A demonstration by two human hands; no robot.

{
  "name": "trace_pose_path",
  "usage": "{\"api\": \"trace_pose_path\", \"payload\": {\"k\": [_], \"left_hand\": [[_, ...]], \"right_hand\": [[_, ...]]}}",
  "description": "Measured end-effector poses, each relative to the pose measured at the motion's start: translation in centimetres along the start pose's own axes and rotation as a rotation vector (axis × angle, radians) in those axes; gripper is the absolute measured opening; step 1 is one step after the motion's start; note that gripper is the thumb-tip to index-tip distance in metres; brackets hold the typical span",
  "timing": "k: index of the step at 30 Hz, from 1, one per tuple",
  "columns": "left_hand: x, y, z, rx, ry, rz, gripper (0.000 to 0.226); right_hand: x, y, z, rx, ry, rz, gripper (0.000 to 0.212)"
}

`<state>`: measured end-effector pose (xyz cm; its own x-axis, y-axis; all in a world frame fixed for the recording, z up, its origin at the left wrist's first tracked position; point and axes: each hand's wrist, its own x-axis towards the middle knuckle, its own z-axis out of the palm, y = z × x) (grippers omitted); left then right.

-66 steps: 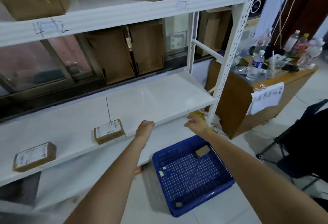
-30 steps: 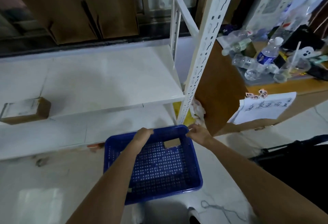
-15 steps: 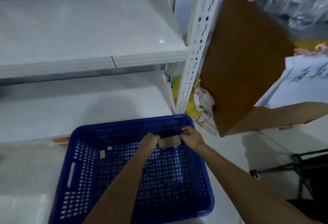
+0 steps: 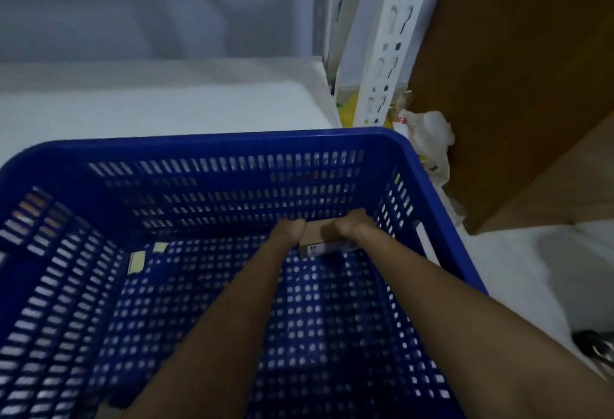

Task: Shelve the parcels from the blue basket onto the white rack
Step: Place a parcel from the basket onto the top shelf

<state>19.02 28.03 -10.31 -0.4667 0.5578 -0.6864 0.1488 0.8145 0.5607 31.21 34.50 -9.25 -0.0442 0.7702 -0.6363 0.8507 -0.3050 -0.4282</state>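
The blue basket (image 4: pixel 212 139) fills the lower view, standing on the floor against the white rack (image 4: pixel 388 36). A small brown cardboard parcel (image 4: pixel 319 236) with a white label on its near face lies deep in the basket near the far right corner. My left hand (image 4: pixel 289 229) grips the parcel's left end and my right hand (image 4: pixel 352 224) grips its right end. Both forearms reach down into the basket. Two small paper scraps (image 4: pixel 137 261) lie on the basket floor at the left.
The rack's lowest white shelf (image 4: pixel 149 99) runs just behind the basket. A perforated white upright stands at its right corner. A brown wooden cabinet (image 4: pixel 518 86) stands to the right, with a crumpled plastic bag (image 4: pixel 428 139) wedged beside it. White floor (image 4: pixel 518 269) lies at the right.
My head has dropped much closer to the basket. Both hands went from the basket's far rim down inside, closed on the parcel's two ends, and tipped it so its labelled face shows.
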Motion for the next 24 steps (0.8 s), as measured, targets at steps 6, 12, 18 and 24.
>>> {"api": "trace_pose_path", "payload": {"k": [6,12,18,24], "left_hand": [[-0.1,-1.2,0.6,-0.184,0.029,-0.058,0.036],[-1.8,-1.7,-1.8,-0.414,0.044,-0.036,0.025],[-5.9,-0.4,-4.6,-0.618,-0.013,-0.018,0.028],[-16.4,4.3,-11.5,-0.658,-0.051,-0.029,0.024]], "right_hand": [[-0.5,1.9,0.1,0.021,0.002,-0.081,0.050],[-1.0,1.8,-0.7,0.203,0.011,-0.124,0.049],[-3.9,-0.2,-1.8,0.592,-0.050,-0.069,0.061],[-13.9,-4.6,-10.1,0.756,0.000,0.002,0.055]]}}
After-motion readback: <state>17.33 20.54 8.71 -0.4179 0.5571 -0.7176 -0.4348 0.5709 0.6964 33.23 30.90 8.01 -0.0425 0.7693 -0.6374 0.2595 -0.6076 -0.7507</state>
